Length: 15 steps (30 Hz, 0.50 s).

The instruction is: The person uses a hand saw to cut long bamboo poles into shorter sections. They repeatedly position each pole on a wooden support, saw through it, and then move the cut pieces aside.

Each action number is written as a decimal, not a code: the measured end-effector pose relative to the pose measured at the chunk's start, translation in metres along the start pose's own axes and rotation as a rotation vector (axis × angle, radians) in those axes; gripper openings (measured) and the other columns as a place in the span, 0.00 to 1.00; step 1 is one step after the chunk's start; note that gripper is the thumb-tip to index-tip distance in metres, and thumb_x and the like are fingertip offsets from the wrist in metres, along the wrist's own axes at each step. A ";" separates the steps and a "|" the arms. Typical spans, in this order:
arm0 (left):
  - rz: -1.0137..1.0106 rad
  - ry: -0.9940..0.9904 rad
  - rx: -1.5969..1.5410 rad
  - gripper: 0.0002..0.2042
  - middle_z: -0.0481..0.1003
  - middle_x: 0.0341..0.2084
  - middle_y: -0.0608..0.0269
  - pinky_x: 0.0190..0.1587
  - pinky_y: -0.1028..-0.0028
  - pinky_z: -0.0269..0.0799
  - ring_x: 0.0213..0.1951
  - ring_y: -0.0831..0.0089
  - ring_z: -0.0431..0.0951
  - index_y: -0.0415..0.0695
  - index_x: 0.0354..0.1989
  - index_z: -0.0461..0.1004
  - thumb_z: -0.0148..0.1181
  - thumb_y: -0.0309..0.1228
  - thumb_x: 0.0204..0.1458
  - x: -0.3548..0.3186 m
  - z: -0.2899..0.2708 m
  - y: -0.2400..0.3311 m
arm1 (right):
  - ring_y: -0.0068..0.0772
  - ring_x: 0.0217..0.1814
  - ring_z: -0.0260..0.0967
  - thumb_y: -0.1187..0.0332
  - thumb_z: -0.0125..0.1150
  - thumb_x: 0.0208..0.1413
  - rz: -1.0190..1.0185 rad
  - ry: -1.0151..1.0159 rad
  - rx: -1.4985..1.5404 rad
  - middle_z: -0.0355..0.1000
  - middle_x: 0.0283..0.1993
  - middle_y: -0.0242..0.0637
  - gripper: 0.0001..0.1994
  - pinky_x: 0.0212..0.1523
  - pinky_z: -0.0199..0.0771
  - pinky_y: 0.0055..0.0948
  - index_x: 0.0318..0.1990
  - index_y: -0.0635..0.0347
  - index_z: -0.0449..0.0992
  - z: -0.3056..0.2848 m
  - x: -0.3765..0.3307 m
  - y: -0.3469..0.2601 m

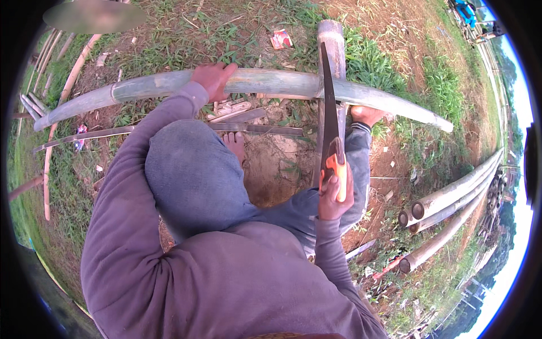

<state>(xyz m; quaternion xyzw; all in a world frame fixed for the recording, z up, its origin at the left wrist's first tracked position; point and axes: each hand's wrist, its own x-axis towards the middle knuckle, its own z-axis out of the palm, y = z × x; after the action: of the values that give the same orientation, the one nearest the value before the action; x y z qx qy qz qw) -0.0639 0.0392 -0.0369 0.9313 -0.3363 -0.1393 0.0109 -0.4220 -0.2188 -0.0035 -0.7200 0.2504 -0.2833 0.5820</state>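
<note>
A long bamboo pole [271,82] lies crosswise in front of me, resting on an upright-running bamboo piece [332,53] under its right part. My left hand [213,80] is wrapped over the pole near its middle, fingers on the far side. In my right hand [337,199] is a handsaw [329,99], held by its orange handle. Its dark blade points away from me and passes over the pole where the two bamboos cross; whether the teeth touch the pole I cannot tell. My bare right foot [366,114] is beside the crossing, close under the pole.
Several cut bamboo poles [451,195] lie at the right. A split bamboo strip [259,129] and short offcuts [230,110] lie between my feet and the pole. Thin poles [56,130] stretch along the left. A red wrapper [280,39] sits on the grassy soil ahead.
</note>
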 end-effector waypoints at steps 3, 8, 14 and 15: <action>0.015 -0.025 -0.030 0.39 0.78 0.53 0.51 0.58 0.52 0.77 0.56 0.48 0.80 0.52 0.67 0.67 0.78 0.40 0.45 0.005 -0.009 0.001 | 0.14 0.32 0.71 0.67 0.63 0.72 -0.031 0.034 -0.015 0.81 0.47 0.34 0.22 0.32 0.73 0.19 0.69 0.67 0.74 0.054 0.094 -0.002; 0.023 0.016 -0.037 0.38 0.78 0.52 0.50 0.57 0.51 0.77 0.55 0.47 0.80 0.52 0.65 0.67 0.79 0.40 0.44 0.004 -0.010 -0.007 | 0.32 0.59 0.77 0.69 0.62 0.71 -0.125 0.027 -0.138 0.79 0.61 0.46 0.22 0.58 0.79 0.30 0.67 0.72 0.73 0.039 0.046 -0.025; -0.019 0.020 -0.071 0.38 0.79 0.52 0.51 0.56 0.49 0.78 0.54 0.46 0.82 0.53 0.63 0.67 0.81 0.41 0.41 0.000 -0.002 -0.010 | 0.38 0.63 0.79 0.71 0.60 0.70 0.001 -0.044 -0.086 0.78 0.63 0.52 0.24 0.61 0.81 0.32 0.69 0.77 0.68 -0.041 -0.057 -0.048; -0.073 -0.023 -0.062 0.39 0.79 0.53 0.50 0.57 0.48 0.78 0.55 0.46 0.82 0.53 0.63 0.67 0.81 0.40 0.40 0.002 -0.004 -0.004 | 0.38 0.63 0.80 0.72 0.60 0.70 -0.013 -0.031 -0.086 0.79 0.62 0.52 0.24 0.62 0.80 0.33 0.68 0.77 0.69 -0.038 -0.047 -0.043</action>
<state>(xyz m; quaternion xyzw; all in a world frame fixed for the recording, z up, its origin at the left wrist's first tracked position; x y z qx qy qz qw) -0.0588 0.0408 -0.0339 0.9405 -0.2979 -0.1605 0.0311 -0.4804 -0.2042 0.0398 -0.7503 0.2485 -0.2647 0.5525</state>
